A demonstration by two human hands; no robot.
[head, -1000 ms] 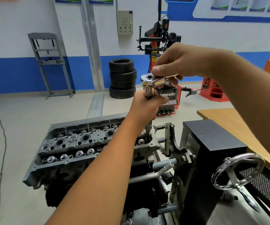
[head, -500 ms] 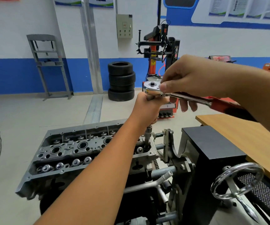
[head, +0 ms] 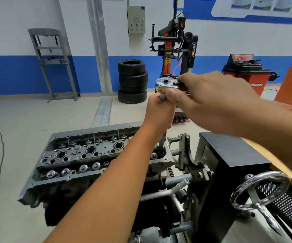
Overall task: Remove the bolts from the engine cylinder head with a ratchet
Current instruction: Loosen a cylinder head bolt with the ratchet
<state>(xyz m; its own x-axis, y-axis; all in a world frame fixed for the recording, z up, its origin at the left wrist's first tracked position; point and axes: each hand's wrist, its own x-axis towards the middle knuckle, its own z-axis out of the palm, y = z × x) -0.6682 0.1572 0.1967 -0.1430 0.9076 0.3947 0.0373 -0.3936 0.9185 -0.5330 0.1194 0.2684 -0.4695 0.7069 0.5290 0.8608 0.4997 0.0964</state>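
The grey engine cylinder head (head: 82, 155) sits on a stand, its valve springs and plug holes facing up. A chrome ratchet (head: 165, 84) stands on a long extension bar (head: 162, 143) that drops into a bolt hole at the head's right end. My left hand (head: 159, 113) grips the extension just under the ratchet head. My right hand (head: 211, 100) grips the ratchet handle close to the head, and the hand hides the handle. The bolt itself is hidden by the socket.
The black engine stand box (head: 229, 155) and its chrome handwheel (head: 259, 190) are at the right. A wooden bench edge (head: 285, 172) runs behind them. Stacked tyres (head: 132, 81), a tyre changer (head: 176, 50) and a red wheel balancer (head: 246, 71) stand across the grey floor.
My right hand has swung the ratchet handle round towards me, so the red grip is now hidden. My left hand stays on the extension. The camera view has shifted.
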